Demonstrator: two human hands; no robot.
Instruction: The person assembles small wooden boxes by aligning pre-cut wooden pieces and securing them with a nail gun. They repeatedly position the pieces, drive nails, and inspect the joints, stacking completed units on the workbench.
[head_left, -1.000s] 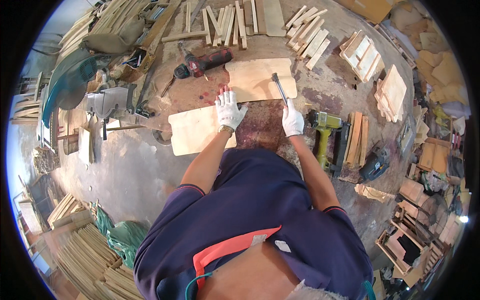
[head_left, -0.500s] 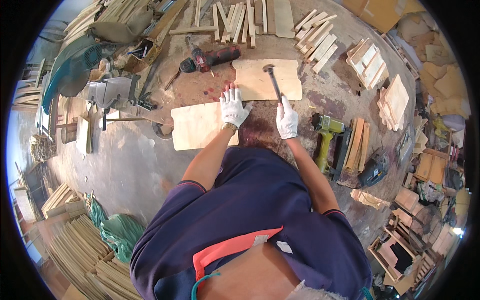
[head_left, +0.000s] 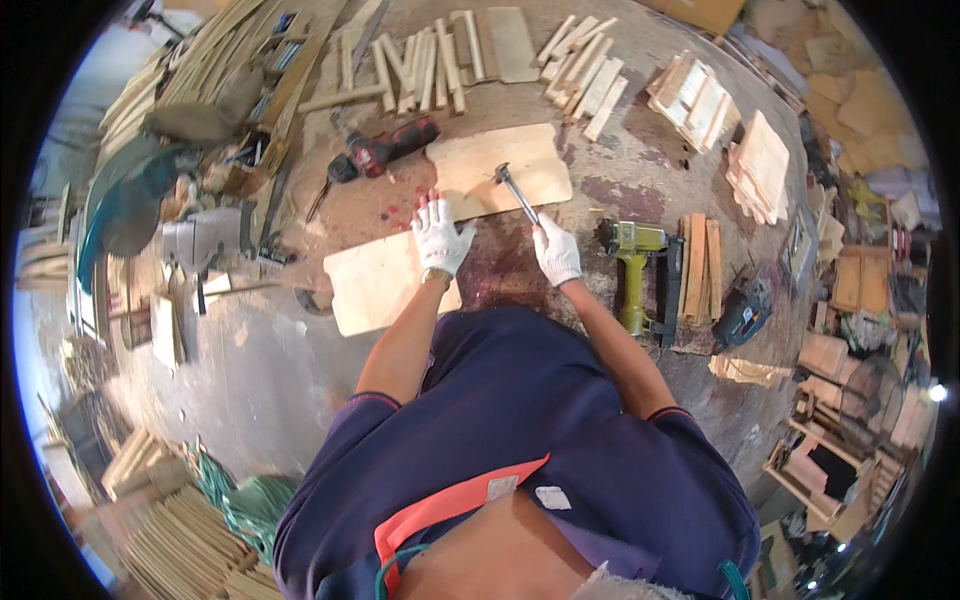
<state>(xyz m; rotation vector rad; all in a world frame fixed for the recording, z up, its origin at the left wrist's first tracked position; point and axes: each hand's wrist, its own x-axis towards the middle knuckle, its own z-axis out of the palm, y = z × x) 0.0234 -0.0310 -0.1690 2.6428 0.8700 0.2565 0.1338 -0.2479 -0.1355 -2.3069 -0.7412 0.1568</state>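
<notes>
My left hand [head_left: 440, 238], in a white glove with bare fingertips, lies open with its fingers apart. It rests where the corners of two pale wooden boards come close, over the near board [head_left: 372, 290] and by the edge of the far board [head_left: 470, 165]. My right hand [head_left: 557, 250], gloved in white too, is closed round the handle of a hammer [head_left: 520, 193]. The hammer's head is over the middle of the far board; whether it touches the wood I cannot tell. Beyond my left hand lies a red and black cordless drill [head_left: 372, 155].
To the right lie a yellow-green nail gun [head_left: 633, 265], wood strips [head_left: 702, 265] and a dark power tool [head_left: 745, 312]. Stacked panels [head_left: 760, 165] and loose sticks [head_left: 590, 75] are farther off. A teal circular saw [head_left: 125, 205] stands at left.
My view has tilted and shifted, so the bench appears turned. The hammer's head has come nearer to me over the far board. My left hand stays flat at the boards' corners.
</notes>
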